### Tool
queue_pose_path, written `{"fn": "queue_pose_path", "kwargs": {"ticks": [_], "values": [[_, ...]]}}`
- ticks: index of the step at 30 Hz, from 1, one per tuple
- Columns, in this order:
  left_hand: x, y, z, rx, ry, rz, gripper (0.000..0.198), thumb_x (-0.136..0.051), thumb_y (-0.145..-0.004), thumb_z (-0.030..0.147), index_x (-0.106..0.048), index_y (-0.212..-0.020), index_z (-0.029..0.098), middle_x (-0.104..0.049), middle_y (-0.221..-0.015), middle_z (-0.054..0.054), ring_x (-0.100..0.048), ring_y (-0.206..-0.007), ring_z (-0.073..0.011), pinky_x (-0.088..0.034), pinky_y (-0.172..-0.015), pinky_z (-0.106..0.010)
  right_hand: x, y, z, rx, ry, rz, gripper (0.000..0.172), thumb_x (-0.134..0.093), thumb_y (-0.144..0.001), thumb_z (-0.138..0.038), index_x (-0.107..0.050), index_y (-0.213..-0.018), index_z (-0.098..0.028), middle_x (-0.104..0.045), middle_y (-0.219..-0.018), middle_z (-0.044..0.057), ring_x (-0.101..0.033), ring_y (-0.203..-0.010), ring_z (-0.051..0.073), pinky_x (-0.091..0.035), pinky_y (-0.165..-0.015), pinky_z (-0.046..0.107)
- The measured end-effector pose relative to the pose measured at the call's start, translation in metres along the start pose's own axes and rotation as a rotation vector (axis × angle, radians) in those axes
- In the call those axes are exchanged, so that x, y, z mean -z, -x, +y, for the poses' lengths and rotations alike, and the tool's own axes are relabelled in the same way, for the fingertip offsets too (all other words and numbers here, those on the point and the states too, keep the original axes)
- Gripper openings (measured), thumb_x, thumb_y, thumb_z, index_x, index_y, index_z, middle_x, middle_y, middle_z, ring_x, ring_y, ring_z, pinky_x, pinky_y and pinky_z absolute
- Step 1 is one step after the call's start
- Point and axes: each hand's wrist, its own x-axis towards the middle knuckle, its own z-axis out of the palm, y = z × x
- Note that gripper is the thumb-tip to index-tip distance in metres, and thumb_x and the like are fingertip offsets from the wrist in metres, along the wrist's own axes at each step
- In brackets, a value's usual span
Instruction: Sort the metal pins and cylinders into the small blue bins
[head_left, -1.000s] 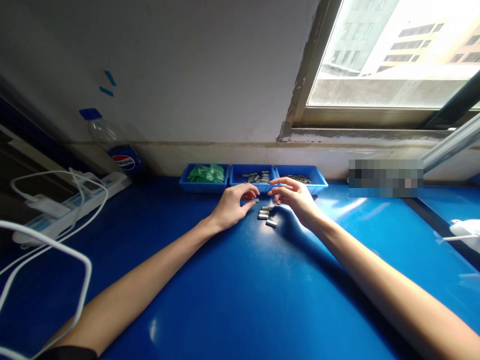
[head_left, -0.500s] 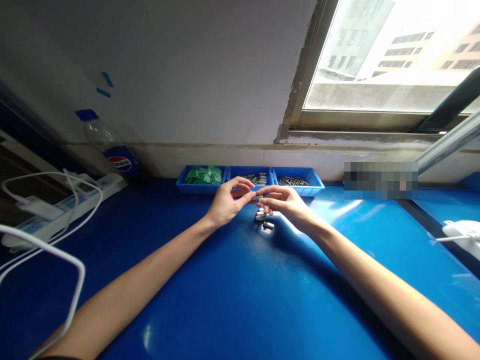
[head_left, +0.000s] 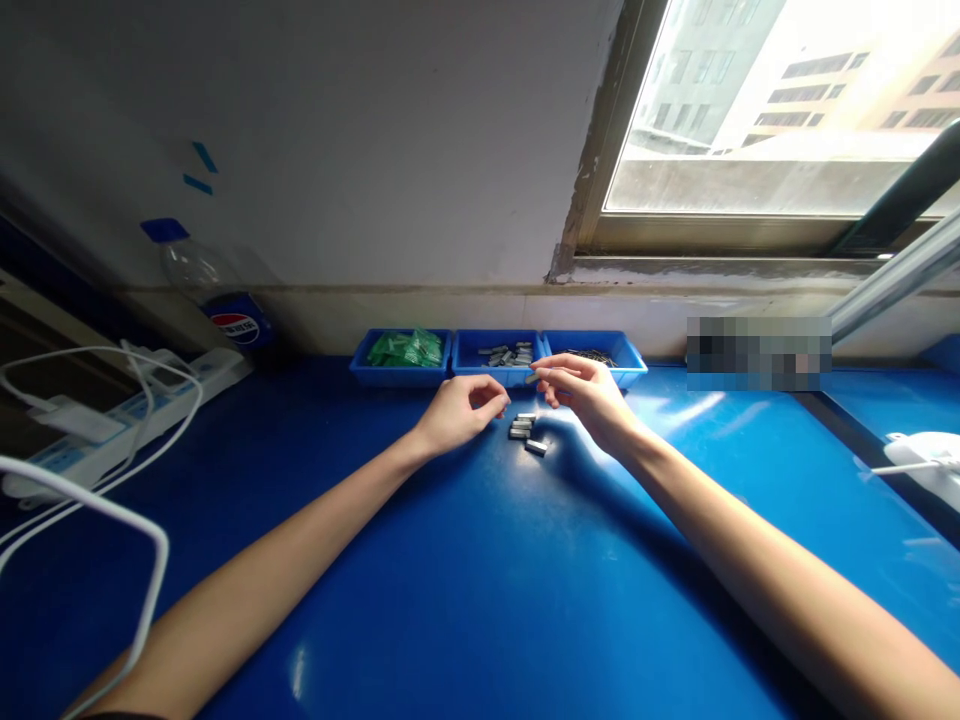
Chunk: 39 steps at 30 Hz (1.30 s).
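Fingers at work on a blue counter point(head_left: 420, 600): a person's right hand point(head_left: 592, 395) pinches a small metal piece point(head_left: 532, 378) between thumb and fingertips, just in front of a row of blue bins. The left hand point(head_left: 457, 412) rests low, its thumb and forefinger drawn narrow; whether anything sits between them cannot be told. Between and below the hands lie several loose metal pieces point(head_left: 520, 433), one set apart at an angle nearest the person. More fill the middle bin point(head_left: 499, 336), flanked by green packets point(head_left: 409, 349) and thin metal pins point(head_left: 592, 354). So small a part likely calls for a light, square grip near one end, with the spare fingers clear of the loose group.
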Motion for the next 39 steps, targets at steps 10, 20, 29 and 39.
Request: {"fn": "queue_pose_path", "kwargs": {"ticks": [10,20,29,39], "values": [[0.000,0.006,-0.003,-0.497,-0.363,-0.306,0.051,-0.051,-0.090,-0.001,-0.073,-0.129,0.024,-0.075,-0.131,-0.006,-0.061,-0.137,-0.0250,-0.052,-0.115,-0.043,0.003,-0.001,-0.006,0.084,0.043,0.073,0.049,-0.079,-0.079,-0.034,-0.071,-0.126,-0.024,-0.079,-0.112,0.008,-0.071,-0.080,0.020,-0.057,-0.073,0.035],[0.010,0.001,-0.016,-0.393,-0.550,-0.148,0.025,-0.058,-0.094,0.011,-0.079,-0.104,0.019,-0.079,-0.116,-0.009,-0.076,-0.107,-0.0255,-0.059,-0.097,-0.038,0.001,0.000,-0.006,0.042,0.024,0.090,0.032,-0.079,-0.075,-0.028,-0.074,-0.106,-0.021,-0.078,-0.087,0.003,-0.063,-0.067,0.016,-0.051,-0.067,0.031],[0.004,-0.003,-0.012,-0.132,0.045,0.055,0.022,-0.073,-0.086,0.018,-0.072,-0.107,0.017,-0.079,-0.100,-0.007,-0.077,-0.092,-0.0212,-0.065,-0.088,-0.034,0.003,-0.001,0.002,-0.037,0.058,0.021,0.028,-0.077,-0.076,-0.029,-0.075,-0.103,-0.020,-0.077,-0.084,0.004,-0.062,-0.065,0.015,-0.049,-0.066,0.030],[0.003,-0.005,-0.003,0.024,0.453,0.090,0.048,-0.075,-0.090,0.026,-0.055,-0.133,0.018,-0.074,-0.101,-0.007,-0.079,-0.083,-0.0194,-0.066,-0.082,-0.033,-0.003,0.003,0.000,-0.054,0.151,-0.162,0.032,-0.080,-0.078,-0.031,-0.075,-0.107,-0.018,-0.078,-0.084,0.005,-0.063,-0.066,0.014,-0.047,-0.064,0.028]]}}
